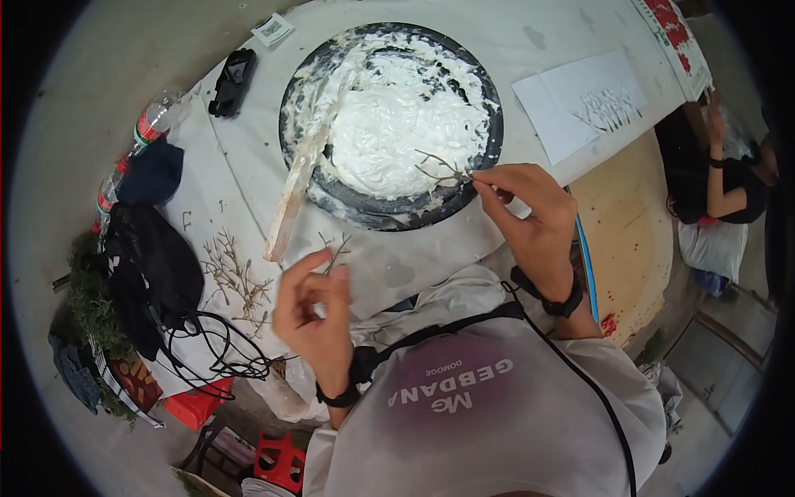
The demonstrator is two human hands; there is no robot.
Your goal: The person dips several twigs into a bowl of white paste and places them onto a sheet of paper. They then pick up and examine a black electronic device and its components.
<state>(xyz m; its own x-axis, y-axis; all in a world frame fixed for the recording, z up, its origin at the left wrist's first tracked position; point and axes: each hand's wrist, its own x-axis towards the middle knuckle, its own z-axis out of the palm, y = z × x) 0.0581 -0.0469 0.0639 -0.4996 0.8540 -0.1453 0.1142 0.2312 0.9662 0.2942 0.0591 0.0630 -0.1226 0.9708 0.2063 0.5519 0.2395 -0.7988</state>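
A thin branched twig (439, 170) is pinched at its base between the thumb and forefinger of my right hand (534, 203). Its branching end reaches over the right front rim of a round black basin (364, 217), close to the thick white paste (397, 132) inside. My left hand (319, 306) is in front of the basin, thumb and fingers closed around another small twig (335, 247) that sticks up from them. To its left lies a loose pile of similar dry twigs (236, 273). A paste-smeared wooden stick (290, 195) leans on the basin's left rim.
White-coated twigs (609, 108) lie in rows on white paper (555, 124) to the right. A black device (233, 83), plastic bottles (156, 116), a black bag (153, 257) and tangled cables (211, 352) line the left side. Another person (733, 186) sits at the far right.
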